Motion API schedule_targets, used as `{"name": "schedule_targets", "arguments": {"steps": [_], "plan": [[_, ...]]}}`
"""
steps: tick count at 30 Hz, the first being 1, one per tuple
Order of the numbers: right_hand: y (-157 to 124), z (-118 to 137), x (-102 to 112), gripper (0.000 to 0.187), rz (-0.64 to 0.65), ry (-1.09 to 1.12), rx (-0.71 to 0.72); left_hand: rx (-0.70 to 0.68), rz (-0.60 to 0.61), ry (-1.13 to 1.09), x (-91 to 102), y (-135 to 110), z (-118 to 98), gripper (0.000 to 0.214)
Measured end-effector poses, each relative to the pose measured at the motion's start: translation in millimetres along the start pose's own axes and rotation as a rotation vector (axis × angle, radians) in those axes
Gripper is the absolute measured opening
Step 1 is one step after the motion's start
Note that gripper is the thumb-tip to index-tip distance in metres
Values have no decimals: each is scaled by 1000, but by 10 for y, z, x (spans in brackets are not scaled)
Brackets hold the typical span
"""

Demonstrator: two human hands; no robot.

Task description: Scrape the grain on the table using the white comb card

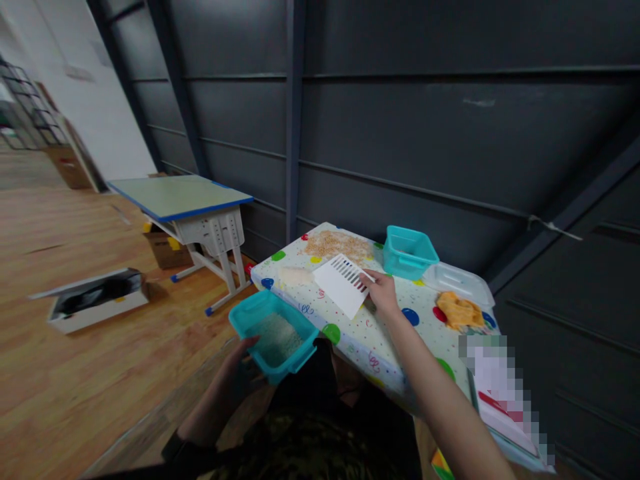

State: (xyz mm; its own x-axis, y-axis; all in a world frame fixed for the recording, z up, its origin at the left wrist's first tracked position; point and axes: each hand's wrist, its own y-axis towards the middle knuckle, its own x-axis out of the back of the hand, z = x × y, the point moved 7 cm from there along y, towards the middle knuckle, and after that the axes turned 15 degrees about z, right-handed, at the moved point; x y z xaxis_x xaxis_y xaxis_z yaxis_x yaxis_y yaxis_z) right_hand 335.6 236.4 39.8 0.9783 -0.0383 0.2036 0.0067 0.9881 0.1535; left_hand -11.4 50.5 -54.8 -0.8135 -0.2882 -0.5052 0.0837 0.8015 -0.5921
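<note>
My left hand [240, 373] grips the near left side of a teal plastic box [305, 327], thumb over its rim. The box is held just off the table's front edge, above my lap, with white grains like rice [280, 337] inside. In my right hand [381, 292] is a white card [336, 293] with rows of dark printed bars, its fingers closed on the right edge. The card lies low over the tabletop, beside a small heap of pale grains [296, 276]. Behind it spreads a patch of light brown grains [336, 245].
The table wears a dotted plastic cover [357, 340]. Toward the back right stand a second teal box [410, 257], a clear lid [463, 283] and an orange cloth [459, 310]. A dark panelled wall [425, 133] rises behind. A desk [185, 193] and an open white carton [100, 303] are left.
</note>
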Motion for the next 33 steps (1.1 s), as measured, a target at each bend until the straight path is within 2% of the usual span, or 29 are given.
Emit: {"name": "schedule_targets", "arguments": {"steps": [5, 12, 20, 23, 28, 30, 33], "plan": [[-122, 76, -181, 51, 126, 113, -7, 12, 16, -9, 5, 49, 25, 25], [-167, 177, -44, 46, 31, 83, 50, 13, 2, -28, 39, 81, 43, 34], [-242, 202, -259, 48, 148, 79, 49, 1, 2, -22, -19, 13, 8, 26], [-238, 256, -174, 46, 102, 97, 68, 9, 1, -38, -17, 14, 15, 23], [-207, 289, 143, 35, -65, -16, 107, 14, -2, -32, -8, 22, 30, 25], [-214, 294, 166, 33, -57, -40, 104, 15, 12, -39, -18, 18, 35, 26], [-252, 307, 46, 33, 64, -12, 59, 16, 10, -40, -16, 10, 36, 32]]}}
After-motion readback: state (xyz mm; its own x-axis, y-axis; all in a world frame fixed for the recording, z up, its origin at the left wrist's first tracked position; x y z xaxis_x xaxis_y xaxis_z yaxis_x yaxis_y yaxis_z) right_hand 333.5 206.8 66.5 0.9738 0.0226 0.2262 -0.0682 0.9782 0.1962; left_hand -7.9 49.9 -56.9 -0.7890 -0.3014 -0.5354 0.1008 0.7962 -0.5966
